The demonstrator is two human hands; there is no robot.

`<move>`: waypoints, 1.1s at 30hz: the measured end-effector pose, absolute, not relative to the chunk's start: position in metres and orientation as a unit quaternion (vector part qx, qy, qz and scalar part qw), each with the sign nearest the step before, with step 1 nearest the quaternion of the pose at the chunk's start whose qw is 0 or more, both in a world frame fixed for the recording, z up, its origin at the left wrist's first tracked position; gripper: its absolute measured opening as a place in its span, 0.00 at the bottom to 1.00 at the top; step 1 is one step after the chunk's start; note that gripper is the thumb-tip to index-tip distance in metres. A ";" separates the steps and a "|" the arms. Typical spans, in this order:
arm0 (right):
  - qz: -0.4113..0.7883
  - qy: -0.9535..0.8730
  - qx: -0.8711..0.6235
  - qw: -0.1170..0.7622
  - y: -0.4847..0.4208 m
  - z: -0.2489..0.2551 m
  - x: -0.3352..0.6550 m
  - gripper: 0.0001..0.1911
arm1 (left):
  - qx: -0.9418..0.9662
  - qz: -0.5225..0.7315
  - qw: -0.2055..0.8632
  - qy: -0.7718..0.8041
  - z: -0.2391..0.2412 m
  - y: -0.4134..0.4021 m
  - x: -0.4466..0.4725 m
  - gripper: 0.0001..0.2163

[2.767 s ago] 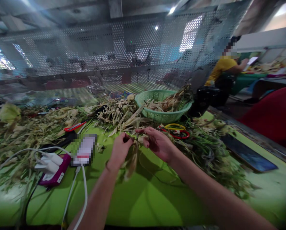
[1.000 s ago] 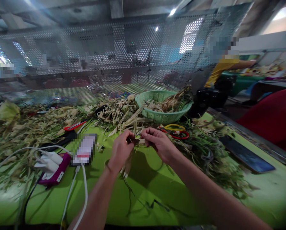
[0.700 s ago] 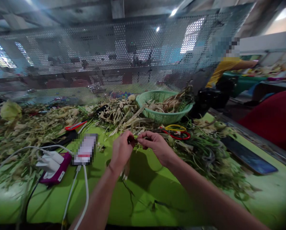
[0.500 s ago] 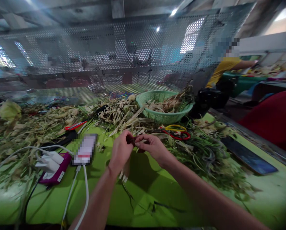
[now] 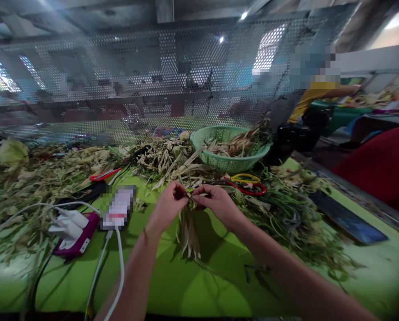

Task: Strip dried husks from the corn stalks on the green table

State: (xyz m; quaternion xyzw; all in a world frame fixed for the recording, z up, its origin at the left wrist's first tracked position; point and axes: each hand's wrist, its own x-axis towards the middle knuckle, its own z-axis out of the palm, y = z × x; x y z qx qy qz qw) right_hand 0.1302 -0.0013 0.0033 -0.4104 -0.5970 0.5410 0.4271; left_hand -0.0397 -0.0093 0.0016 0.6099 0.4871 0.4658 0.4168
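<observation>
Dangling pale strips [image 5: 189, 238] beneath the hands [image 5: 168, 205]

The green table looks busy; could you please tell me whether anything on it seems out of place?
Perhaps the purple power block, left of the left hand: holding white plugs, it sits oddly close to loose dried leaves.

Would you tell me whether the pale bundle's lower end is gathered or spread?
Spread: below the left hand and right hand, the pale bundle fans into separate strips.
</observation>
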 end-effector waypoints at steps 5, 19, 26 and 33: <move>0.566 -0.584 -0.399 0.424 -0.004 0.006 0.129 0.12 | 0.597 0.476 0.407 0.501 0.002 -0.009 -0.038 0.05; 0.502 -0.645 -0.422 0.394 -0.001 -0.004 0.128 0.09 | 0.532 0.504 0.484 0.480 0.000 -0.009 -0.037 0.11; 0.525 -0.619 -0.395 0.431 -0.001 -0.004 0.128 0.12 | 0.616 0.506 0.369 0.478 0.002 -0.010 -0.035 0.08; 0.325 -0.733 -0.422 0.422 0.000 -0.004 0.133 0.10 | 0.659 0.481 0.327 0.476 0.001 -0.011 -0.032 0.12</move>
